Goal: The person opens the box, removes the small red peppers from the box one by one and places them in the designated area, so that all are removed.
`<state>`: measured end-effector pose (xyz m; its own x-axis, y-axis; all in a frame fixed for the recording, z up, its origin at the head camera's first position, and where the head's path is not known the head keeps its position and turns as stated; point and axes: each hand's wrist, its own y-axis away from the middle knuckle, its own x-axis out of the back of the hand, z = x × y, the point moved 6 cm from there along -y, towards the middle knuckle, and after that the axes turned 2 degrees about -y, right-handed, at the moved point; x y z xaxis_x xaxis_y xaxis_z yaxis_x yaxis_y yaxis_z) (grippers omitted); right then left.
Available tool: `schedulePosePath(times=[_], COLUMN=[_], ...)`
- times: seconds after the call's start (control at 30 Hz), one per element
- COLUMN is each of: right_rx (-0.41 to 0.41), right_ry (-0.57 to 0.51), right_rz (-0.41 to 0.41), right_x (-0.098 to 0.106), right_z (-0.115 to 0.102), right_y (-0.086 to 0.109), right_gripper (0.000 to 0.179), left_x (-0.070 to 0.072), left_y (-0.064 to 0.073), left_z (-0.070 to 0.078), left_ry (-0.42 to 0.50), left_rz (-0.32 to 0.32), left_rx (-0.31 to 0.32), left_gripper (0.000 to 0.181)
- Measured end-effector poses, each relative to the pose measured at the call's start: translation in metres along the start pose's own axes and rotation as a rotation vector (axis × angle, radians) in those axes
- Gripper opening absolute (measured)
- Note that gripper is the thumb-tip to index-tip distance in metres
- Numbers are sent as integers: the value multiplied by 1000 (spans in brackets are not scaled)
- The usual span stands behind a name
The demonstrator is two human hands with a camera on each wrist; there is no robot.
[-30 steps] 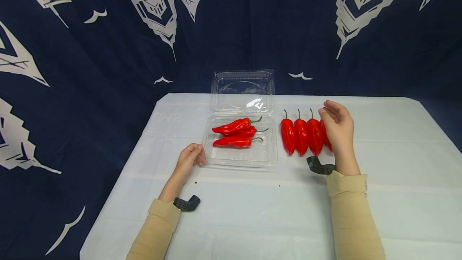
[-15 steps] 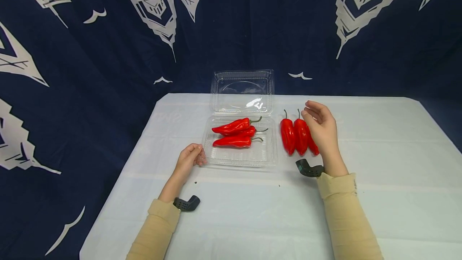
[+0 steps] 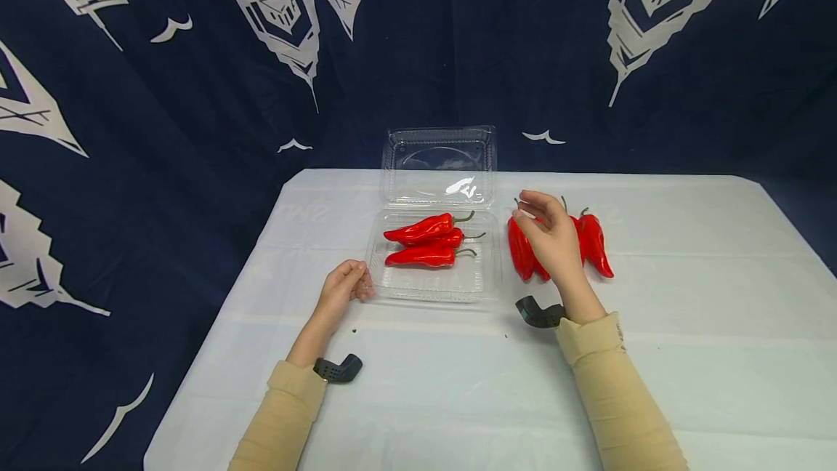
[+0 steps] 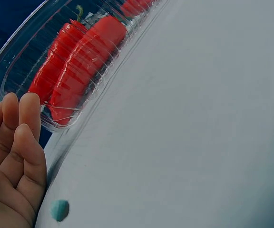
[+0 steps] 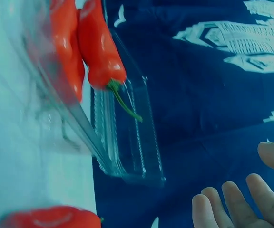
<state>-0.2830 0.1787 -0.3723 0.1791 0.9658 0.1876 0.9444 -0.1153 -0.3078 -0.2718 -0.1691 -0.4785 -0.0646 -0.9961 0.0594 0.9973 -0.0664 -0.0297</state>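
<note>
A clear plastic clamshell box lies with its lid raised at the back. Inside are 3 red peppers with green stems, lying sideways; the left wrist view shows red peppers through the box wall. My left hand is at the box's front left corner, fingers loosely bent, fingertips right at the wall. To the box's right is a row of several red peppers, stems pointing away. My right hand is over this row, partly hiding it, with fingers loosely bent and nothing between them in the right wrist view.
A white-covered table holds everything. Behind it hangs a dark blue cloth printed with pale buildings and birds. A black wrist camera sits on the left wrist, another on the right. Tiny dark specks lie on the table.
My right hand has moved left across the row of peppers, uncovering the rightmost one and now covering those farther left. The left hand, box and peppers have stayed in place.
</note>
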Motion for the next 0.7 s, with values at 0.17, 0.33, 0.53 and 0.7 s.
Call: schedulePosePath(times=[0.17, 0.33, 0.53, 0.7], right_rx=[-4, -10, -17, -17], right_ry=[6, 4, -1, 11], right_rz=[-68, -134, -205, -262], right_x=[-17, -34, -54, -69], right_z=[-2, 1, 6, 11], right_y=[3, 7, 13, 18], right_gripper=[42, 44, 48, 50], left_x=[0, 1, 0, 0], left_y=[0, -1, -2, -1], left_z=[0, -2, -2, -1], left_ry=[18, 32, 31, 25], left_rz=[-3, -15, -28, -19], left_rx=[11, 33, 35, 24], left_gripper=[22, 21, 21, 22])
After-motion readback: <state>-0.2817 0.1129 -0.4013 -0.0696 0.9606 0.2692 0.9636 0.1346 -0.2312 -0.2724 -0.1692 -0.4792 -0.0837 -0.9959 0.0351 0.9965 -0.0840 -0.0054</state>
